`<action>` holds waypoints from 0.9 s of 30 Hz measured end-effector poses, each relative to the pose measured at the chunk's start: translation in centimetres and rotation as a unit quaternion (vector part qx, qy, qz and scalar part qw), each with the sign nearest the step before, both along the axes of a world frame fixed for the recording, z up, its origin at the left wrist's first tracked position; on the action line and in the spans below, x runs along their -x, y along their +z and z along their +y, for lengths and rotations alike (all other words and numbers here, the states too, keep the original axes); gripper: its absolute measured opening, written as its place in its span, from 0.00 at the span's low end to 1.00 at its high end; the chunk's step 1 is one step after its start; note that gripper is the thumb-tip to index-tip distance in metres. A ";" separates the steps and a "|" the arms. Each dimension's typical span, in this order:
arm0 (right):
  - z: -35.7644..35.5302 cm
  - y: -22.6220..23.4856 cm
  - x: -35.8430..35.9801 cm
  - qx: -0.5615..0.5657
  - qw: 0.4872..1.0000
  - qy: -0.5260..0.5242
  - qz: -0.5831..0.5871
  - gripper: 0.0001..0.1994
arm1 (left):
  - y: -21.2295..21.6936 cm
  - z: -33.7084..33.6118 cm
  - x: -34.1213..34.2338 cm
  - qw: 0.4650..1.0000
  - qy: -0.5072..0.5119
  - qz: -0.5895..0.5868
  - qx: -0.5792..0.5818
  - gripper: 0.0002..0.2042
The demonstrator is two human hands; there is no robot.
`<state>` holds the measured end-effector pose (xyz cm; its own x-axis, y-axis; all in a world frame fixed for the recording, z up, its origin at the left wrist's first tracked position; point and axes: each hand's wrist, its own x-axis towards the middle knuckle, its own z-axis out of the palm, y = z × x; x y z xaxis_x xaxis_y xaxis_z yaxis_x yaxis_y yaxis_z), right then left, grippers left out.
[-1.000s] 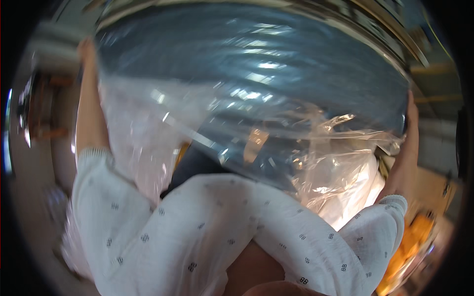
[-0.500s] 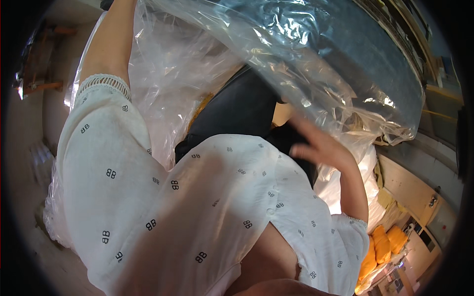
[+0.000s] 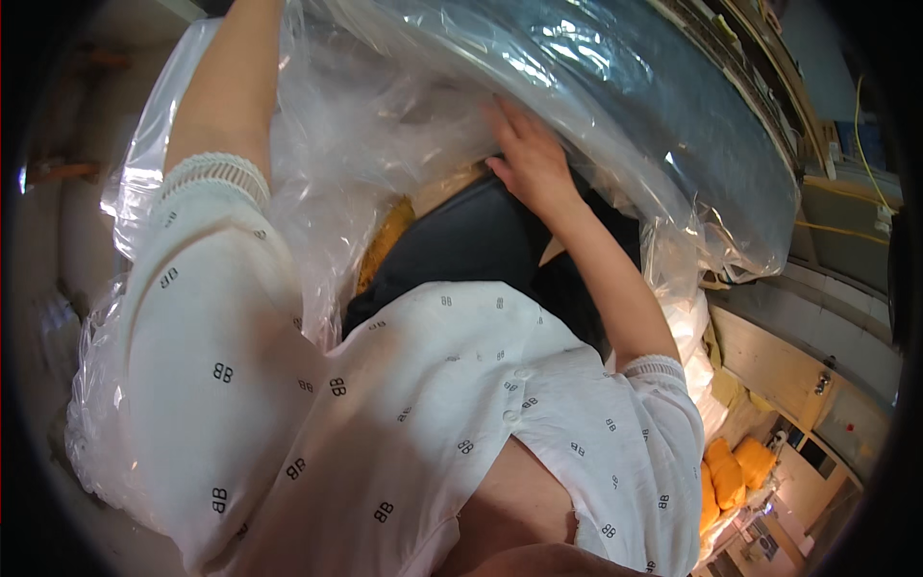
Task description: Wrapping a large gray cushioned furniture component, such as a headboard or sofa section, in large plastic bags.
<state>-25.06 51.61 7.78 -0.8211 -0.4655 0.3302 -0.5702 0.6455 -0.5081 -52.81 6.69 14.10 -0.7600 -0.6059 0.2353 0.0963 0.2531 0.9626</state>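
Note:
My right hand reaches up and inward over my lap. Its fingers are spread and lie on or against a clear plastic sheet, with the thumb held apart; the fingertips are slightly blurred. The sheet is crinkled and shiny, spreading around my legs and over a bluish table surface in front. My left forearm stretches forward across the plastic and leaves the picture at the top edge, so that hand is hidden. Dark trousers cover my legs beneath the right arm.
Bunched plastic hangs at my left side. Several orange bundles lie at the lower right, near a pale wooden cabinet. A yellow cord hangs at the far right. Something yellow-brown shows beside my leg.
My right hand has moved up and forward from near my waist onto the plastic. The plastic over my lap has shifted, and my left arm has moved slightly right.

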 end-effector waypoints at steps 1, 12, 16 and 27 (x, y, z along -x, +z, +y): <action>0.4 -2.5 1.4 -0.142 0.990 0.019 -0.003 0.08 | 2.6 0.5 -0.7 0.948 -0.209 -0.060 -0.232 0.09; -2.3 17.6 -6.3 0.268 0.646 0.534 -0.474 0.08 | -1.4 1.8 -2.9 0.946 0.212 0.085 0.230 0.07; 1.0 12.6 -3.3 0.275 0.834 0.208 -0.431 0.19 | -1.7 2.0 -0.4 0.944 0.212 0.107 0.229 0.07; 9.8 10.9 -8.1 0.078 0.952 0.074 -0.287 0.04 | -1.0 -1.6 0.4 0.959 0.205 0.066 0.185 0.13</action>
<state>-16.94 61.39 18.70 -0.8168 -0.5715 -0.0790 -0.2473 0.4706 -0.8469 -53.18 5.06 13.05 -0.4243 -0.7039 0.5696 0.0313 0.6173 0.7861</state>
